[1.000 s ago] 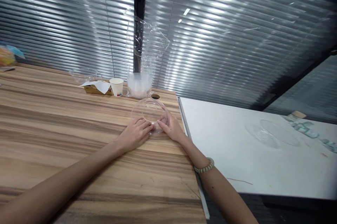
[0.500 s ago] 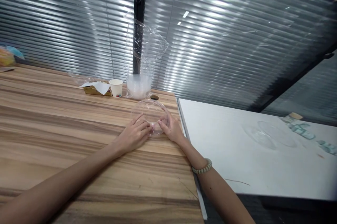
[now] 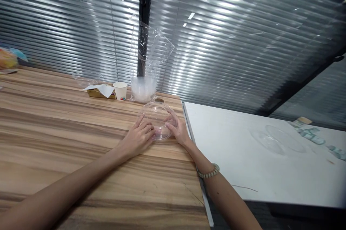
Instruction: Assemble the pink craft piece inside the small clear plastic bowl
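Hard to read: the clear plastic bowl (image 3: 159, 123) is see-through, so its rim & base blur into the wood grain; can't tell for sure if it's one bowl or a lid on a bowl. Far fingertips of both hands show only dimly through the plastic. Both forearms are cut off at the bottom edge. Far left, a colourful packet (image 3: 8, 57) is half out of frame. On the white counter (image 3: 243, 172) to the right, two clear lids (image 3: 281, 140) are barely visible, plus blurry small items at the right edge.

The bowl sits on the wooden counter (image 3: 67, 122) near its right edge, just in front of a cable hole. It's round, dome-like, glossy w/ light streaks.

Left hand (image 3: 137, 138) rests flat on the wood, fingers spread & touching the bowl's near-left side. Right hand (image 3: 177, 131), bead bracelet on the wrist, curls round the near-right side. Neither grip is closed tight; both cup the bowl loosely.

Behind: stack of bowls in a plastic bag (image 3: 143, 88), paper cup (image 3: 120, 90), small box w/ paper (image 3: 98, 90).
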`<state>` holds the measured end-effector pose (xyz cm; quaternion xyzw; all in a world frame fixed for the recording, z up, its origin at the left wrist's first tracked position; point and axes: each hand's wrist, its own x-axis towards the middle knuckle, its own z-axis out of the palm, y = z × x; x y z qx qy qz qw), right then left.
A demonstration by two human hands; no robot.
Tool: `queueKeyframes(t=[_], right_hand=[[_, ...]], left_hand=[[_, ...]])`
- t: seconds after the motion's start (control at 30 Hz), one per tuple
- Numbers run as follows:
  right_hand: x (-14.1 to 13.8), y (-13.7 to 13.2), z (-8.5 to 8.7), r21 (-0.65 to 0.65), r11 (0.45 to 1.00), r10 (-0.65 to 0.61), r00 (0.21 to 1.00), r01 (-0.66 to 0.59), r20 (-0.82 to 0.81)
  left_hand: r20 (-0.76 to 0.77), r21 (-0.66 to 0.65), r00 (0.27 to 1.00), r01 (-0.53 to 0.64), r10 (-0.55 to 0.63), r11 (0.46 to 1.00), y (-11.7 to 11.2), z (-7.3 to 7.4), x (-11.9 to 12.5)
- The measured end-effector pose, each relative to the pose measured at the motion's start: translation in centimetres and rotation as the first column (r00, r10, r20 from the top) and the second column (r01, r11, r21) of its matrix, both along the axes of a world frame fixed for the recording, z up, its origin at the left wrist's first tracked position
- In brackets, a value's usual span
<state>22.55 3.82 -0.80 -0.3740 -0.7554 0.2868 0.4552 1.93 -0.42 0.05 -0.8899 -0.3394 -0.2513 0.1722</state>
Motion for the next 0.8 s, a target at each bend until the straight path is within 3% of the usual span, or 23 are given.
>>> queueKeyframes(t=[0.33, 0.53, 0.63, 0.8], right_hand=[[0.2, 1.3, -0.8, -0.231, 0.972, 0.002, 0.983, -0.045, -0.184], [-0.1, 1.1, -0.5, -0.455, 0.885, -0.026, 0.966, -0.098, -0.258], [-0.3, 1.0, -0.5, -0.524, 0.845, -0.023, 0.971, -0.108, -0.237], [-0.6, 1.0, -0.7, -0.496, 0.864, 0.003, 0.987, -0.083, -0.160]], left_hand=[[0.048, -0.021, 0.990, 0.137, -0.135, 0.990, -1.1, 0.9, 0.4], [0.127, -0.037, 0.947, 0.302, -0.295, 0.953, -1.5, 1.5, -0.1], [0.158, -0.042, 0.942, 0.305, -0.295, 0.952, -1.4, 1.8, -0.4], [0.150, -0.082, 0.960, 0.250, -0.236, 0.965, -1.1, 1.7, -0.4]])
